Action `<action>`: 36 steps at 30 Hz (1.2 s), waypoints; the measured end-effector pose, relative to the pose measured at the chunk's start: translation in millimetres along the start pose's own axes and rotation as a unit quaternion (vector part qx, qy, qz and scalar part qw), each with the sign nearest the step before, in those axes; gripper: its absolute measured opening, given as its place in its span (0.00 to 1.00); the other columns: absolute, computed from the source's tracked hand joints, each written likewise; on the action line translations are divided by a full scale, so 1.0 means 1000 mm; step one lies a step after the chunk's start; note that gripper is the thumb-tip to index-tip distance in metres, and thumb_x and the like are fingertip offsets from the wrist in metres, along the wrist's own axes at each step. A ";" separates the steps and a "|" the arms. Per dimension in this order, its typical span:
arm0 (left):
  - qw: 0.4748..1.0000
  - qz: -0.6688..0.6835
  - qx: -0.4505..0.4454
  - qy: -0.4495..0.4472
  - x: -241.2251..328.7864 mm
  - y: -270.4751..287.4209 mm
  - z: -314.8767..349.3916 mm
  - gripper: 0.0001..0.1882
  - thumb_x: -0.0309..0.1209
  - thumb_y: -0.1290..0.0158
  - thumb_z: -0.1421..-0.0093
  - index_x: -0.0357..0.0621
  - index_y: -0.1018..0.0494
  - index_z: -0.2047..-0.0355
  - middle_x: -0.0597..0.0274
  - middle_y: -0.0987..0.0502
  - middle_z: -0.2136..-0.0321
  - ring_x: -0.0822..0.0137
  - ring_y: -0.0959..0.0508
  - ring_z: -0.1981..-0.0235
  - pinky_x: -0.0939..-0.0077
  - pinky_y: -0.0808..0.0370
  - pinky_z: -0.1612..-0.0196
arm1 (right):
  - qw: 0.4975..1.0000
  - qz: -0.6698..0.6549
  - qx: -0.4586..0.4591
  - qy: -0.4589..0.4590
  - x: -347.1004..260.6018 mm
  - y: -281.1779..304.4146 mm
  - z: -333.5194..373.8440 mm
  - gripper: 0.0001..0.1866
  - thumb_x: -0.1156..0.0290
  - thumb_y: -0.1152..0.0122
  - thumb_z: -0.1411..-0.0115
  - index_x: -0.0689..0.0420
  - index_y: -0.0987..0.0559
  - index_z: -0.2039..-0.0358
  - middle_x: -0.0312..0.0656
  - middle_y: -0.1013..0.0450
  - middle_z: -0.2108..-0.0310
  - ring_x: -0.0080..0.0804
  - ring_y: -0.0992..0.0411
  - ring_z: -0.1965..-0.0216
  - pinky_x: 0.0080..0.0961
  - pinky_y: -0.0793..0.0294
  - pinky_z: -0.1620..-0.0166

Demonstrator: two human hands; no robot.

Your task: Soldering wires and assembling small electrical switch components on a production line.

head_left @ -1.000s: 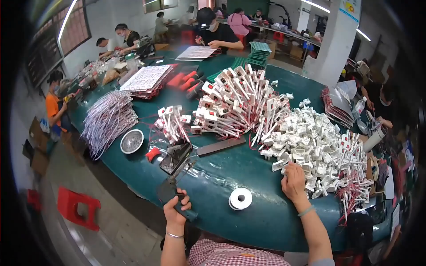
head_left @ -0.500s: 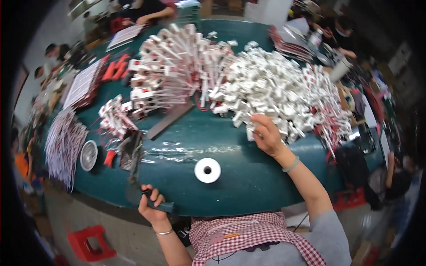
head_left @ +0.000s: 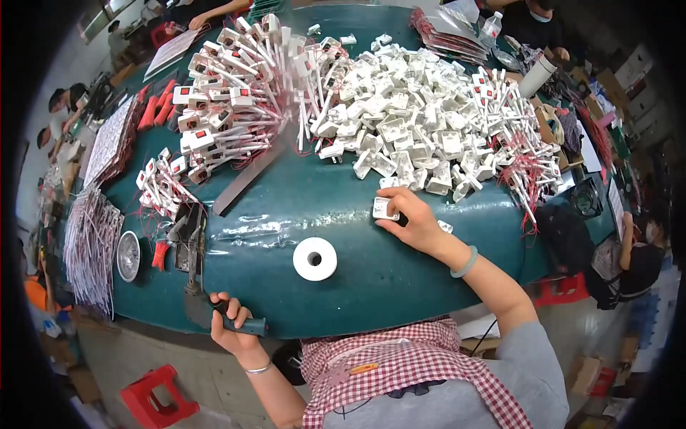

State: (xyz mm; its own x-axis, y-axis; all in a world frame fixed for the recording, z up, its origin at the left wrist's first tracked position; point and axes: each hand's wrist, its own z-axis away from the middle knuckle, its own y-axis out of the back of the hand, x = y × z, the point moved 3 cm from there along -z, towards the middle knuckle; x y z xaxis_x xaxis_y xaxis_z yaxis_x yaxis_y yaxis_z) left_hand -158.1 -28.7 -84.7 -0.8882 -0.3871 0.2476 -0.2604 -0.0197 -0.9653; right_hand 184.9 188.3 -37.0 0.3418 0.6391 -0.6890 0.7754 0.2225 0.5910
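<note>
At the table's near left edge, my left hand (head_left: pixel 232 325) is closed round a dark green-handled tool (head_left: pixel 250 327). Its black part lies under my fingers, and a greyish metal piece sits just left of my hand. My right hand (head_left: pixel 414 222) pinches a small white plastic housing (head_left: pixel 383 208) between thumb and fingers, just above the table. Right in front of it lies a big heap of similar white housings (head_left: pixel 407 107). Between my two hands stands a white spool (head_left: pixel 314 259) with a dark centre hole.
Far left is a pile of white-stemmed pieces with red switches (head_left: pixel 236 96). A flat metal bar (head_left: pixel 246 182) lies before it. A metal bowl (head_left: pixel 128 256) and a bundle of thin pale strips (head_left: pixel 89 247) sit at left. More red-wired pieces (head_left: pixel 525 168) lie right. Other people work around the table.
My right hand has drawn back from the heap's edge, with a white housing now visible in its fingers. My left hand keeps its hold on the tool. The whole view has shifted slightly.
</note>
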 end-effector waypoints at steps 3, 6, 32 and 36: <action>1.000 0.001 0.008 -0.001 -0.001 -0.001 -0.001 0.13 0.26 0.52 0.35 0.38 0.37 0.51 0.52 0.30 0.53 0.69 0.32 0.69 0.78 0.28 0.70 | 1.000 0.013 -0.010 0.000 0.000 0.002 -0.001 0.14 0.80 0.31 0.54 0.59 0.30 0.73 0.46 0.27 0.52 0.43 0.26 0.58 0.32 0.26 0.59; 1.000 0.005 0.020 -0.006 0.001 -0.004 -0.001 0.14 0.24 0.51 0.37 0.38 0.37 0.52 0.52 0.30 0.53 0.69 0.32 0.69 0.78 0.28 0.71 | 0.997 0.061 -0.003 0.039 -0.016 0.007 -0.007 0.14 0.81 0.30 0.56 0.59 0.28 0.72 0.45 0.24 0.54 0.43 0.28 0.57 0.33 0.28 0.55; 1.000 0.018 0.012 0.016 -0.004 -0.006 -0.002 0.15 0.24 0.47 0.39 0.39 0.36 0.53 0.52 0.29 0.54 0.70 0.32 0.70 0.79 0.29 0.72 | 0.994 0.009 0.098 0.042 -0.115 -0.079 -0.010 0.11 0.78 0.27 0.57 0.58 0.23 0.75 0.42 0.24 0.57 0.40 0.30 0.61 0.32 0.28 0.61; 1.000 0.015 0.017 0.015 -0.002 -0.008 -0.002 0.16 0.24 0.45 0.41 0.39 0.35 0.53 0.52 0.29 0.54 0.69 0.31 0.70 0.79 0.29 0.72 | 0.995 0.006 0.095 0.041 -0.123 -0.076 -0.007 0.16 0.74 0.26 0.57 0.58 0.23 0.67 0.46 0.29 0.49 0.44 0.32 0.51 0.35 0.30 0.52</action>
State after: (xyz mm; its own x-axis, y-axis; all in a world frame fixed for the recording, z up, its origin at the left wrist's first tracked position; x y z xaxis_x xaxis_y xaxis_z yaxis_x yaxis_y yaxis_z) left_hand -155.2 -26.2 -77.7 -0.9069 -0.3594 0.2202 -0.2205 -0.0406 -0.9745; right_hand 80.2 98.0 6.2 0.3127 0.7002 -0.6418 0.8609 0.0766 0.5030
